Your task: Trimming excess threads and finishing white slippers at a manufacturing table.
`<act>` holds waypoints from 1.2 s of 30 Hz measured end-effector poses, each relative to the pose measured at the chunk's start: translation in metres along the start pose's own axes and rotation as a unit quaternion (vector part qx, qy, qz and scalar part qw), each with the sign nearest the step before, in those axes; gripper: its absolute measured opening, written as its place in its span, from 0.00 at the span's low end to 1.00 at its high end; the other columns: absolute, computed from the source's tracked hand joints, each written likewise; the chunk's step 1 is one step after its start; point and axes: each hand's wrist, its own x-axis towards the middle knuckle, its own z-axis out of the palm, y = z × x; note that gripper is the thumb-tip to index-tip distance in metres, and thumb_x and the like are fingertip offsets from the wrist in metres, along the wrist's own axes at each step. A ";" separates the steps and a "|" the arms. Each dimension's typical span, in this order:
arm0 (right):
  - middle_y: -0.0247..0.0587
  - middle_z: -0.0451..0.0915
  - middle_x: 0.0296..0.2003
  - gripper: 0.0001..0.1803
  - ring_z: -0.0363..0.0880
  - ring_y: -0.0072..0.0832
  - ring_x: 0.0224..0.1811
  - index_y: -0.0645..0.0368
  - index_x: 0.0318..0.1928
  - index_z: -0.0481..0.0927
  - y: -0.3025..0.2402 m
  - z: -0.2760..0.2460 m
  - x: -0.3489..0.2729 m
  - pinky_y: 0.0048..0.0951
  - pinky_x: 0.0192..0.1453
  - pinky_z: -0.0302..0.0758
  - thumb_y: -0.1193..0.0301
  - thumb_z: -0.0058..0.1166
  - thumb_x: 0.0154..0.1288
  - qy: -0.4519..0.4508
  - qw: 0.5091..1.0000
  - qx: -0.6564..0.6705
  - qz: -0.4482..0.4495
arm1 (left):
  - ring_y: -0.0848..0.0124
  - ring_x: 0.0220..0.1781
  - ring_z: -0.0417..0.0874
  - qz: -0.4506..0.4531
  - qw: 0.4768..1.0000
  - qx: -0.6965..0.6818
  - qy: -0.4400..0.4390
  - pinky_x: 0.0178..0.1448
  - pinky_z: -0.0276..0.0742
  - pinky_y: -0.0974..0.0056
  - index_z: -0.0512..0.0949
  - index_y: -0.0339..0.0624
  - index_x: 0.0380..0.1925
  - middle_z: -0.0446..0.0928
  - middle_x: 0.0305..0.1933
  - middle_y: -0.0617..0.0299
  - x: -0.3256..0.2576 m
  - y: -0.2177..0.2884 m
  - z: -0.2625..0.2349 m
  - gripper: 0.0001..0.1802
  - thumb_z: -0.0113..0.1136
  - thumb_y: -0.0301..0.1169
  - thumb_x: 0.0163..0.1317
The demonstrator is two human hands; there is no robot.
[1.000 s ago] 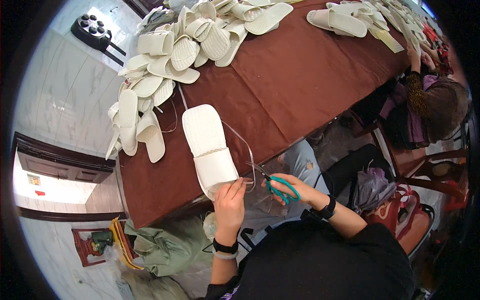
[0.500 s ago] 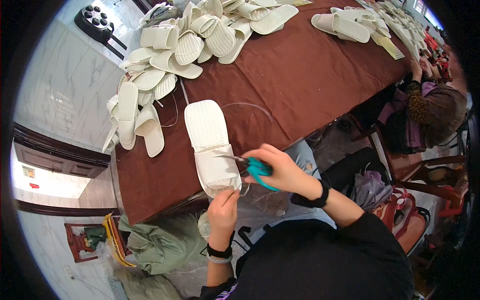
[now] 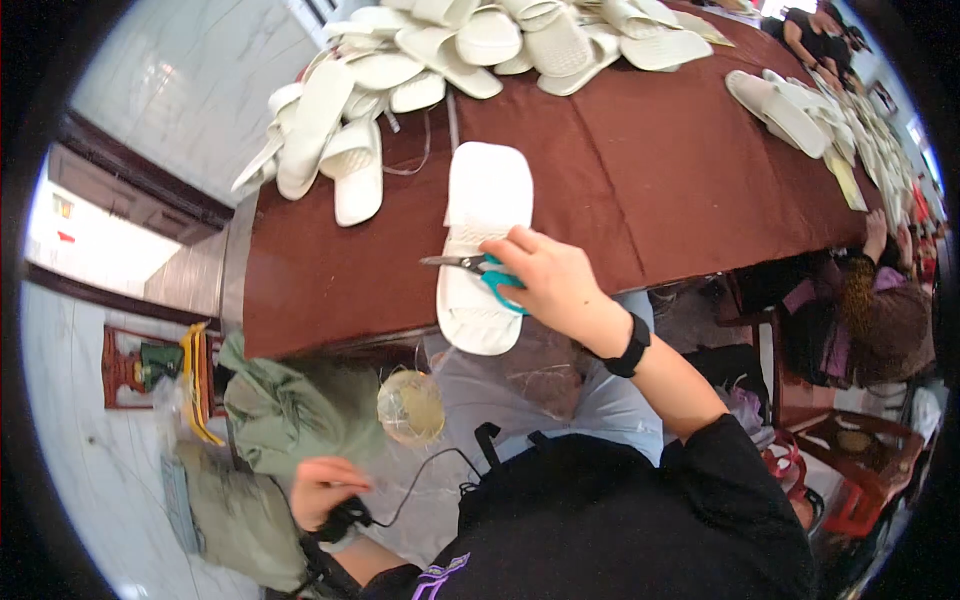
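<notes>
A white slipper [image 3: 490,190] lies near the table's front edge, its toe end pointing away. My right hand [image 3: 545,280] grips scissors [image 3: 498,278] with teal handles; the dark blades lie across the slipper's strap, pointing left. The right fingertips rest on or just above the slipper. My left hand [image 3: 328,488] hangs low at the left, away from the table, near a green cloth or bag. Its fingers are bent and smeared by motion, so whether they hold anything cannot be told.
A brown-covered table [image 3: 560,180] bears a heap of white slippers [image 3: 385,70] at the back left and another group [image 3: 785,110] at the right. A round translucent object [image 3: 410,408] sits below the front edge. One co-worker [image 3: 890,310] sits at the right, another [image 3: 820,45] farther back.
My left hand has let go of the slipper's near end and swung down to the left. The scissors' blades now lie across the strap. The whole view has shifted.
</notes>
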 end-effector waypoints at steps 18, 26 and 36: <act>0.36 0.72 0.35 0.26 0.74 0.24 0.35 0.57 0.51 0.78 0.000 -0.023 -0.019 0.24 0.36 0.73 0.78 0.69 0.49 0.065 0.988 0.063 0.121 | 0.65 0.37 0.84 -0.236 0.806 -0.207 0.501 0.45 0.83 0.65 0.77 0.24 0.43 0.81 0.37 0.52 -0.054 -0.278 0.022 0.14 0.60 0.25 0.62; 0.30 0.72 0.38 0.28 0.73 0.19 0.39 0.57 0.54 0.77 0.022 -0.048 -0.081 0.20 0.37 0.72 0.78 0.69 0.49 0.111 0.970 0.065 0.205 | 0.61 0.39 0.83 -0.247 0.757 -0.368 0.481 0.45 0.81 0.60 0.70 0.31 0.54 0.79 0.41 0.50 0.011 -0.382 0.051 0.22 0.61 0.22 0.59; 0.36 0.82 0.32 0.30 0.80 0.24 0.32 0.56 0.52 0.78 0.065 -0.080 -0.085 0.26 0.36 0.75 0.67 0.73 0.46 0.073 0.945 0.018 0.320 | 0.70 0.48 0.78 -0.245 0.932 -0.138 0.228 0.52 0.73 0.63 0.76 0.38 0.48 0.80 0.45 0.60 0.097 -0.293 0.079 0.16 0.59 0.32 0.62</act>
